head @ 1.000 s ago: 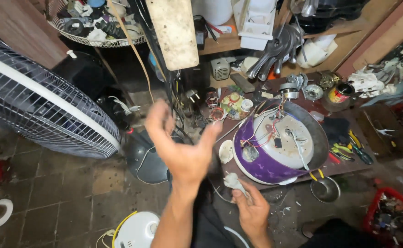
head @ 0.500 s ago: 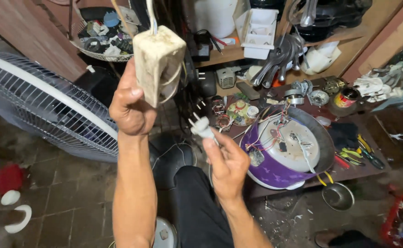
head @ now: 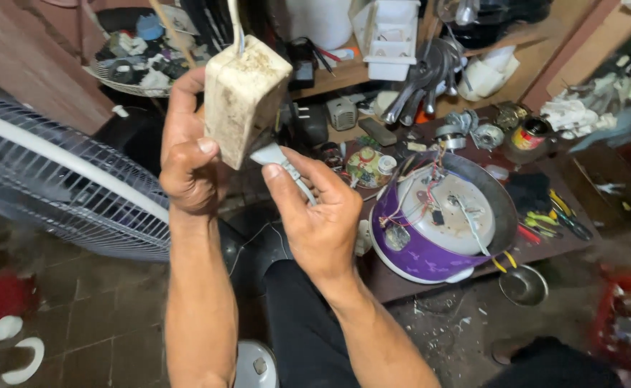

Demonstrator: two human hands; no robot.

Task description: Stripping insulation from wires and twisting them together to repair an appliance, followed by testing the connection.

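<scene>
My left hand (head: 190,154) grips a dirty cream socket block (head: 243,97) that hangs from a white cord, held up in front of me. My right hand (head: 315,215) pinches a white plug (head: 271,154) with its cord running down through the palm. The plug's head touches the lower right face of the socket block. To the right, on a low brown table, an opened purple and white rice cooker (head: 445,223) lies with its underside up, wires and a circuit board showing.
A white fan grille (head: 64,187) stands at the left. Pliers and screwdrivers (head: 553,219) lie on the table (head: 402,284) beside the cooker. Shelves behind hold parts, a can (head: 527,134) and a wire basket (head: 139,65). A red crate (head: 628,323) sits at the lower right.
My left hand went up and took hold of the hanging socket block. My right hand lifted the plug from near the cooker and brought it against the block.
</scene>
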